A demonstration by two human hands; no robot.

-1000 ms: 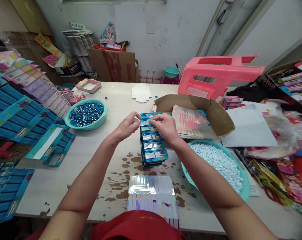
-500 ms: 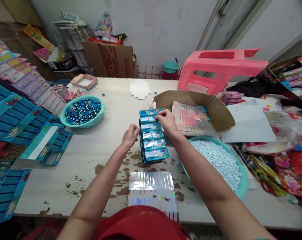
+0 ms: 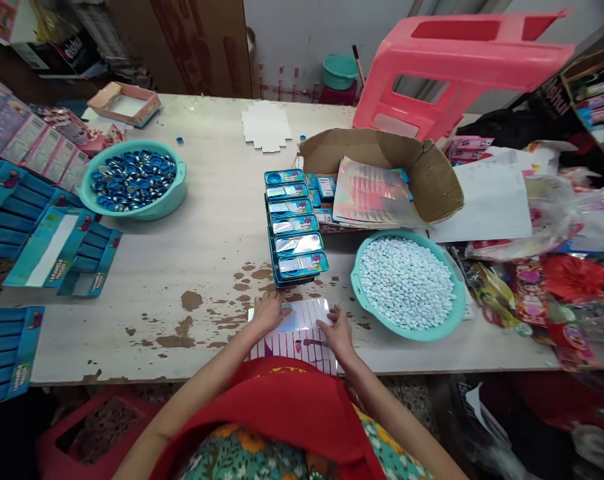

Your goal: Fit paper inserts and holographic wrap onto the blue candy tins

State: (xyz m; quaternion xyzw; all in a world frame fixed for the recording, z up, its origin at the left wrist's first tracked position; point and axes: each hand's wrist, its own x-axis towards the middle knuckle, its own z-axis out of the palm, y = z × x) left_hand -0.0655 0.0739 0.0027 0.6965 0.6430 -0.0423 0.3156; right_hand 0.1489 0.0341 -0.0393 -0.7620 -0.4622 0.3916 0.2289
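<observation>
A stack of shiny holographic sheets (image 3: 302, 327) lies at the near table edge. My left hand (image 3: 269, 311) rests on its left top corner, fingers spread on the sheet. My right hand (image 3: 338, 329) lies on its right side, fingertips on the top sheet. Just beyond stands a row of several blue tins (image 3: 295, 227) stacked in a line, untouched. A teal bowl of white tablets (image 3: 407, 280) sits to the right of the tins.
A teal bowl of blue caps (image 3: 132, 180) stands at the left. An open cardboard box (image 3: 382, 163) holds more holographic sheets. Blue display cards (image 3: 47, 247) lie at the left edge. A pink stool (image 3: 457, 60) lies at the back; packets clutter the right.
Both hands have left the row of blue tins and come back to the holographic sheets at the near edge. The view has tilted down.
</observation>
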